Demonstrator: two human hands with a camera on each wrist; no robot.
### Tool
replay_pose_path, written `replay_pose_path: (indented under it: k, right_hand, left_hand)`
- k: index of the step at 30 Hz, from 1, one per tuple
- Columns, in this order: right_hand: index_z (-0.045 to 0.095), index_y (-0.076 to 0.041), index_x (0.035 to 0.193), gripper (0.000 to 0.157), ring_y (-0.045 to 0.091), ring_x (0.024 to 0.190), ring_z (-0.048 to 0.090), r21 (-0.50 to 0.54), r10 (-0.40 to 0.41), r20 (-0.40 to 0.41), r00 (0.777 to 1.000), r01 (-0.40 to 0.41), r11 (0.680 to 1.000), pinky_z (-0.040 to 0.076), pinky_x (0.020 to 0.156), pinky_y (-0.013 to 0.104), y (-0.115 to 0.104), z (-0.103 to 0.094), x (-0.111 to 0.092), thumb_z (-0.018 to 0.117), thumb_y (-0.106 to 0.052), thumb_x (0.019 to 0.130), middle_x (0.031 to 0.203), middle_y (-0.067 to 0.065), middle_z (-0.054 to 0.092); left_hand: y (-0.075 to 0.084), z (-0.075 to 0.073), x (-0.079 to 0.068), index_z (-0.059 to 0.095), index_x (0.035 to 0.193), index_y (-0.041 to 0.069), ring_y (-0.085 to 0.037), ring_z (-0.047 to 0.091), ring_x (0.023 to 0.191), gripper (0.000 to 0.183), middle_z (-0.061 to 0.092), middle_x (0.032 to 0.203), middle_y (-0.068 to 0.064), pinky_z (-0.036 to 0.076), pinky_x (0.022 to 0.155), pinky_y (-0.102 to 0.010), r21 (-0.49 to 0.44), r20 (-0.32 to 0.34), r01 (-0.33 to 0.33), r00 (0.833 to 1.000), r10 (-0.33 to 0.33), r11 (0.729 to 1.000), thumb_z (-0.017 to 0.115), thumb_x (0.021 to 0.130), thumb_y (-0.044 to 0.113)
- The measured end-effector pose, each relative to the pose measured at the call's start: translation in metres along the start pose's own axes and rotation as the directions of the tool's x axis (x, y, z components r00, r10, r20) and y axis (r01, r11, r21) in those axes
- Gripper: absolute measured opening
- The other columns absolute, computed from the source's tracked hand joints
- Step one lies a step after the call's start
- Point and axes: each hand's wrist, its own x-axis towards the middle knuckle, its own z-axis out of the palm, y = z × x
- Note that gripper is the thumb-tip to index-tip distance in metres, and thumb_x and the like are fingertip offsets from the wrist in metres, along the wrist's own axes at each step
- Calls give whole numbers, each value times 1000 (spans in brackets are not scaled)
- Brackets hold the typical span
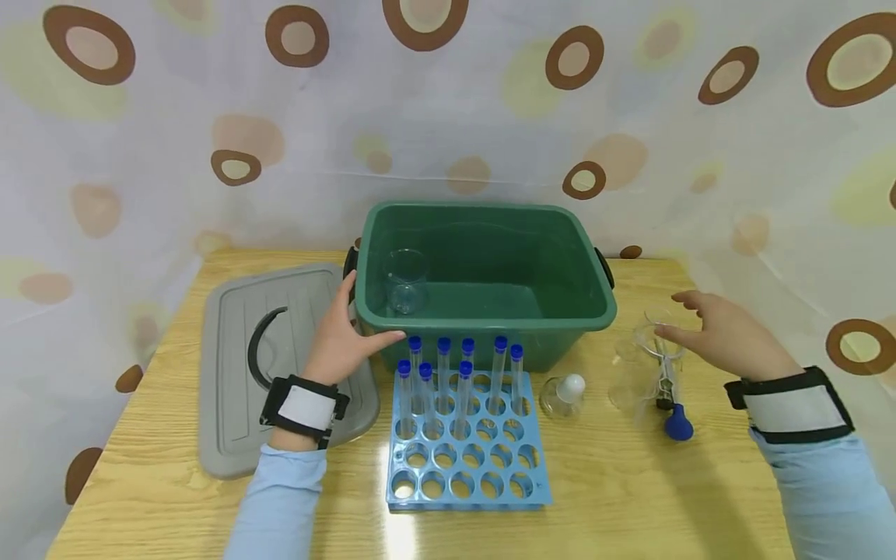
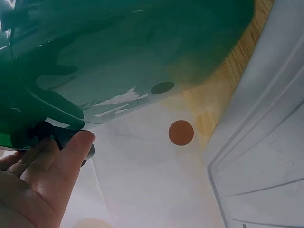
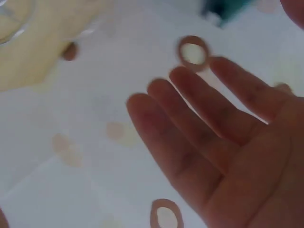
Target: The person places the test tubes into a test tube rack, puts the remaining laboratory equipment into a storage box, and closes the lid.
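Note:
A green plastic tub [image 1: 483, 325] with black side handles stands at the back of the table, with a clear glass beaker [image 1: 406, 284] inside on its left. My left hand [image 1: 341, 334] spans the tub's near left corner, thumb along the front wall. In the left wrist view, its fingers [image 2: 71, 164] lie straight against the black handle [image 2: 59, 135]. On the right, my right hand [image 1: 731, 334] hovers with fingers spread and nothing held, just above clear glassware [image 1: 630, 381]. A dropper with a blue bulb [image 1: 678, 424] lies by that glassware.
In front of the tub, a blue rack [image 1: 472, 470] holds several blue-capped test tubes [image 1: 463, 400]. Beside it sits a small glass bottle with a white cap [image 1: 562, 397]. A grey lid [image 1: 231, 389] with a black handle lies at left. Patterned cloth hangs behind.

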Motion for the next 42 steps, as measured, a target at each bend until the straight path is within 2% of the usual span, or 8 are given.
replay_pose_path:
  k: [4,10,15,19,23,33,38,42]
  right_hand:
    - [35,13,135,82,56,114,41,13,-20,14,1000,19,1000,39,87,63,0,28,5,54,-53,89,131,40,39]
    - [33,10,138,90,52,120,40,145,-113,70,991,102,984,40,90,60,-30,80,-1,66,-51,81,136,35,38]
    - [24,11,140,96,50,120,43,256,-117,43,992,102,961,43,91,57,-45,131,6,76,-37,76,137,36,36]
    - [20,13,140,98,48,112,51,309,-67,-23,998,70,949,46,87,53,-49,152,9,79,-29,74,131,38,42]
    - [22,12,140,97,45,106,56,327,-12,-73,997,35,944,48,83,52,-49,157,9,80,-25,72,125,36,49]
    - [23,3,141,92,34,86,65,321,24,-71,997,0,947,51,67,43,-47,155,3,77,-27,74,103,30,63]
    - [21,1,143,94,32,80,65,289,-1,-61,998,18,957,49,57,35,-44,130,-9,76,-32,75,96,27,65]
    - [20,0,144,95,38,87,63,259,-75,-59,995,88,962,50,59,36,-47,92,-25,76,-34,75,110,30,59]
  left_hand:
    - [-3,-2,0,5,151,15,-37,37,133,109,24,152,-16,41,100,-50,5,-12,0,1000,0,1000,78,74,37]
    - [-3,-3,-2,7,151,14,-36,38,132,108,25,152,-16,42,100,-48,13,-19,3,1000,-2,1000,78,73,37]
    - [-2,-4,-2,7,151,14,-36,40,131,108,27,151,-16,43,99,-49,27,-31,7,1000,-6,1000,79,73,38]
    - [1,-1,0,9,151,15,-37,41,130,108,27,152,-16,43,97,-52,58,-28,-2,1000,4,998,78,73,40]
    - [3,3,2,9,151,16,-36,38,133,108,26,153,-15,41,99,-52,49,-20,-12,1000,13,999,79,72,41]
    - [1,1,3,10,151,14,-34,38,133,108,28,151,-15,42,100,-49,4,-24,-42,999,42,999,80,71,36]
    - [0,-2,2,14,150,13,-33,40,132,106,33,148,-15,41,100,-51,-7,-30,-63,998,63,998,82,70,32]
    - [0,-4,0,15,150,12,-32,38,132,106,34,148,-14,37,103,-54,12,-39,-65,997,66,998,82,70,33]
